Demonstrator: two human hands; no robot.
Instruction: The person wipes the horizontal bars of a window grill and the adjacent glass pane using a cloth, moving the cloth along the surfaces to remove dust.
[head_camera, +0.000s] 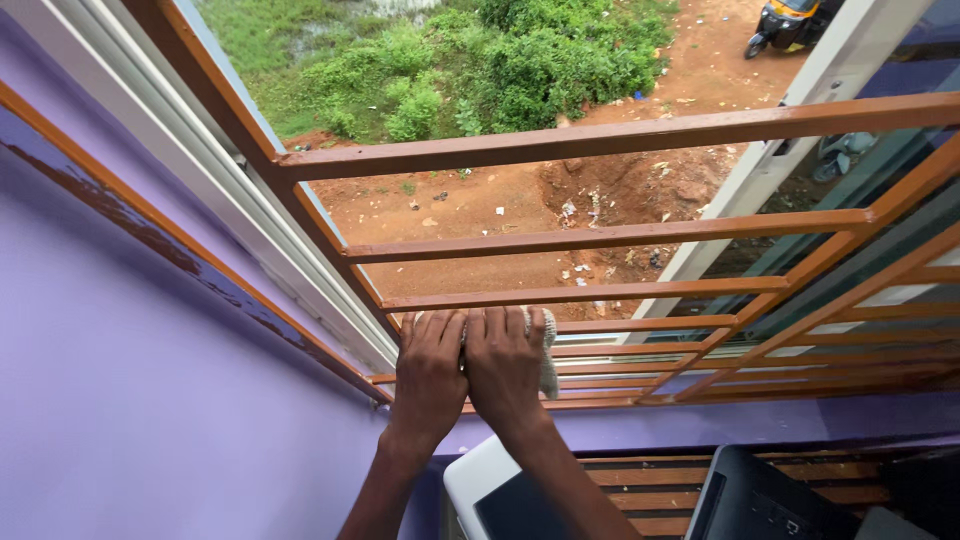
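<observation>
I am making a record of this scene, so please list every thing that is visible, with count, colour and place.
cloth: one, whitish, pressed on a low bar under both hands
window grille: one, orange-brown bars, across the open window
window frame: one, white, left side
wall: purple, left and below
laptop: one, white with dark screen, bottom centre
dark device: one, black, bottom right
vehicle: one, yellow and black, outside, top right
bushes: green, outside
left hand: on cloth
right hand: on cloth

Purple wall (120, 400), green bushes (500, 60), parked three-wheeler (790, 25), dark chair (760, 500) below
</observation>
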